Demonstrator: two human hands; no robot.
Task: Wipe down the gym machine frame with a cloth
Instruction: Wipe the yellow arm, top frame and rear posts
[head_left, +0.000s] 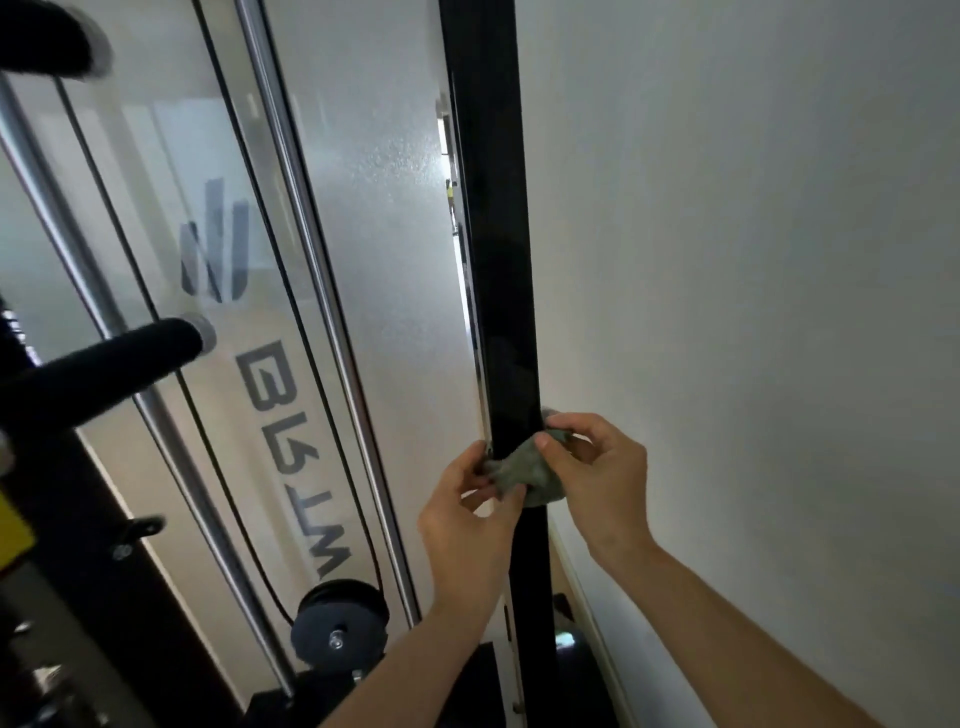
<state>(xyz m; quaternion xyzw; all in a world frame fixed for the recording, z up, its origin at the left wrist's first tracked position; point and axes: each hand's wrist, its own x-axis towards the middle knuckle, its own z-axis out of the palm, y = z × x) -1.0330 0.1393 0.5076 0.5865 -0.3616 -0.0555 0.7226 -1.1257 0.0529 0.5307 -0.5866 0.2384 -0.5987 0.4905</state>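
A black upright post (498, 249) of the gym machine frame runs from the top of the view down to the floor, close beside a white wall. A small grey-green cloth (524, 470) is bunched against the post at about hand height. My left hand (467, 514) pinches the cloth's left side, its fingers reaching round the post's left edge. My right hand (597, 473) pinches the cloth's right side with thumb and fingers curled. Part of the cloth wraps behind the post and is hidden.
A frosted panel (363, 218) with grey lettering stands left of the post, with chrome guide rods (311, 218) and black cables in front. A black pulley wheel (340, 626) sits low down. Black foam-covered handles (104, 364) jut in from the left. The white wall (753, 260) fills the right.
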